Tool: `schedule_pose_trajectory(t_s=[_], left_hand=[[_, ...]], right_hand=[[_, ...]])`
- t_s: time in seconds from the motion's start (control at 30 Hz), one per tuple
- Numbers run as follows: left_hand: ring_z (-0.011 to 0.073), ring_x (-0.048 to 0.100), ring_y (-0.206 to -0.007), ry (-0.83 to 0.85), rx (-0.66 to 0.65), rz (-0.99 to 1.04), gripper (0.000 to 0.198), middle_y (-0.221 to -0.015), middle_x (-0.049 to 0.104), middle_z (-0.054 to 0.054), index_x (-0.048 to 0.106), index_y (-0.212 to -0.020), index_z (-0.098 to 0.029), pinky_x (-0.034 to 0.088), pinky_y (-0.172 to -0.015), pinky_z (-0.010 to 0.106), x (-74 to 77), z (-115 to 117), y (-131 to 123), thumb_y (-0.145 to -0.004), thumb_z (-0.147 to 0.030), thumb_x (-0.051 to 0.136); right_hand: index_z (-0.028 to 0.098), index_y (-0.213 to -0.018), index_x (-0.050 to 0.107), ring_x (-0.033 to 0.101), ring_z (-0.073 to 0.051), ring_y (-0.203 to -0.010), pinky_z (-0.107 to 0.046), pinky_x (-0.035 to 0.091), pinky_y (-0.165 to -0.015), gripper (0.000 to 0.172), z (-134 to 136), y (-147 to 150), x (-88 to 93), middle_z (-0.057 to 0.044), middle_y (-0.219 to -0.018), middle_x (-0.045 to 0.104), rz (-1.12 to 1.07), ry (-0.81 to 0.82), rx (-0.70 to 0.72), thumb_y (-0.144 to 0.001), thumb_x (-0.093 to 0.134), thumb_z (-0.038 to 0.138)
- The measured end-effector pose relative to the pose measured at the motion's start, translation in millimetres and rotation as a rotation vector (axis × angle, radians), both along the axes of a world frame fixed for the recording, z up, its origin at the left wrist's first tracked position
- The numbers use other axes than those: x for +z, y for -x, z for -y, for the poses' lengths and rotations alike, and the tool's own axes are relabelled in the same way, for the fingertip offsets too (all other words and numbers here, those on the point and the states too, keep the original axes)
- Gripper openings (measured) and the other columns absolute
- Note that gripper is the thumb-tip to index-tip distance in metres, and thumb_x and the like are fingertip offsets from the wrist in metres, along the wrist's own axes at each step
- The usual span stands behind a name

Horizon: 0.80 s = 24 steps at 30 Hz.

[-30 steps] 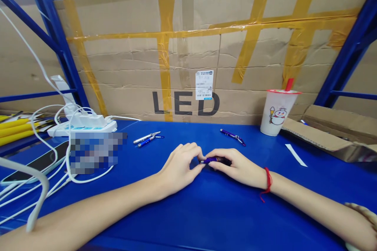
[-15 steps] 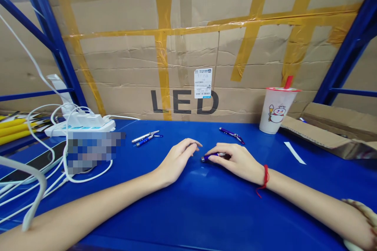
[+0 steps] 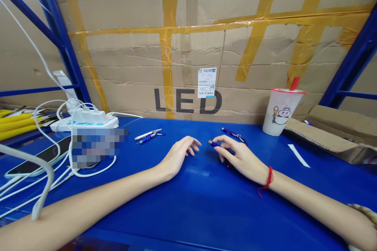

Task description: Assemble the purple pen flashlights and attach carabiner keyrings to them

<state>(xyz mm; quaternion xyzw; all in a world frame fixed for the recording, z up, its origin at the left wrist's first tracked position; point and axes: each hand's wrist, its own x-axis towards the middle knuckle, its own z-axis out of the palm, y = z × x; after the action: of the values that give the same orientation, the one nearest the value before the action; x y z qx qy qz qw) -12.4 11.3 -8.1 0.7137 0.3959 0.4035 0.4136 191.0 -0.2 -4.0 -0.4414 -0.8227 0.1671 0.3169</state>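
Observation:
Between the thumb and fingers of my right hand [image 3: 240, 157] is a small purple penlight [image 3: 213, 143], its silver end pointing up and left. The rest of it is mostly hidden by the fingers. My left hand [image 3: 179, 157] hovers or rests just to the left, fingers loosely curved and apart, holding nothing. Behind my right hand lies another purple penlight [image 3: 229, 131] with a clip at its end. Left of my left hand, a silver pen-shaped piece [image 3: 144, 135] and a blue penlight [image 3: 148, 138] lie side by side on the blue tabletop [image 3: 176, 208].
At the left are a white power strip [image 3: 88, 122], tangled white cables [image 3: 77, 178] and a phone [image 3: 38, 160]. One cable crosses my left forearm. A drink cup [image 3: 281, 113], a paper strip [image 3: 298, 155] and an open cardboard box [image 3: 332, 135] stand right. A large carton [image 3: 132, 70] walls the back.
My right hand has raised the penlight's silver end off the table and tilted it up. My left fingers have spread slightly. The whole view has shifted a little.

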Motion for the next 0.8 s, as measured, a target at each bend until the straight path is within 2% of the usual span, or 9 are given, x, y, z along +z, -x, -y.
schedule_pose_trajectory(t_s=[0.1, 0.17, 0.2, 0.37, 0.57, 0.8], left_hand=[[0.0153, 0.053, -0.073, 0.000, -0.008, 0.005, 0.037, -0.083, 0.059, 0.004, 0.058, -0.087, -0.016, 0.040, -0.067, 0.027, 0.0, 0.7, 0.3, -0.087, -0.037, 0.028], [0.0150, 0.052, -0.073, 0.003, -0.009, 0.005, 0.037, -0.082, 0.059, 0.003, 0.058, -0.086, -0.016, 0.040, -0.068, 0.027, 0.7, 1.6, 0.2, -0.087, -0.036, 0.027], [0.0150, 0.052, -0.073, 0.003, -0.011, 0.005, 0.036, -0.082, 0.059, 0.003, 0.058, -0.086, -0.016, 0.040, -0.068, 0.027, 1.1, 2.0, 0.1, -0.087, -0.036, 0.027], [0.0152, 0.052, -0.073, 0.011, -0.005, 0.003, 0.036, -0.082, 0.059, 0.003, 0.057, -0.086, -0.016, 0.041, -0.069, 0.028, 1.4, 2.0, 0.1, -0.087, -0.036, 0.027], [0.0151, 0.053, -0.073, 0.006, 0.000, 0.008, 0.036, -0.082, 0.059, 0.004, 0.057, -0.086, -0.016, 0.041, -0.066, 0.027, -0.4, -0.2, 0.5, -0.087, -0.036, 0.027], [0.0144, 0.052, -0.071, 0.018, 0.000, 0.033, 0.035, -0.081, 0.058, 0.003, 0.057, -0.086, -0.015, 0.038, -0.065, 0.026, -0.4, -0.3, -0.3, -0.087, -0.036, 0.028]], right_hand=[[0.017, -0.111, 0.055, 0.064, -0.018, -0.076, -0.030, 0.050, -0.071, 0.035, 0.1, 0.4, 0.1, -0.006, -0.086, 0.068, 0.029, -0.115, -0.013, -0.089, 0.038, 0.039], [0.018, -0.110, 0.058, 0.060, -0.021, -0.097, -0.033, 0.047, -0.084, 0.034, 0.3, 0.5, -0.3, -0.007, -0.105, 0.065, 0.060, -0.186, -0.015, -0.089, 0.038, 0.038], [0.020, -0.109, 0.059, 0.058, -0.021, -0.102, -0.034, 0.046, -0.087, 0.033, 0.3, 0.5, -0.7, -0.007, -0.110, 0.064, 0.079, -0.197, -0.016, -0.090, 0.038, 0.037], [0.025, -0.105, 0.062, 0.063, -0.019, -0.087, -0.031, 0.050, -0.074, 0.032, 0.5, -0.1, -1.4, -0.002, -0.105, 0.066, 0.155, -0.170, -0.067, -0.089, 0.039, 0.041], [0.025, -0.096, 0.067, 0.061, -0.017, -0.071, -0.028, 0.047, -0.063, 0.032, -0.1, -1.5, -0.6, -0.002, -0.085, 0.069, 0.234, -0.236, -0.052, -0.087, 0.043, 0.046], [0.025, -0.097, 0.067, 0.059, -0.017, -0.072, -0.028, 0.045, -0.063, 0.032, 0.8, -0.6, -0.9, -0.003, -0.085, 0.068, 0.270, -0.254, -0.052, -0.088, 0.043, 0.044]])
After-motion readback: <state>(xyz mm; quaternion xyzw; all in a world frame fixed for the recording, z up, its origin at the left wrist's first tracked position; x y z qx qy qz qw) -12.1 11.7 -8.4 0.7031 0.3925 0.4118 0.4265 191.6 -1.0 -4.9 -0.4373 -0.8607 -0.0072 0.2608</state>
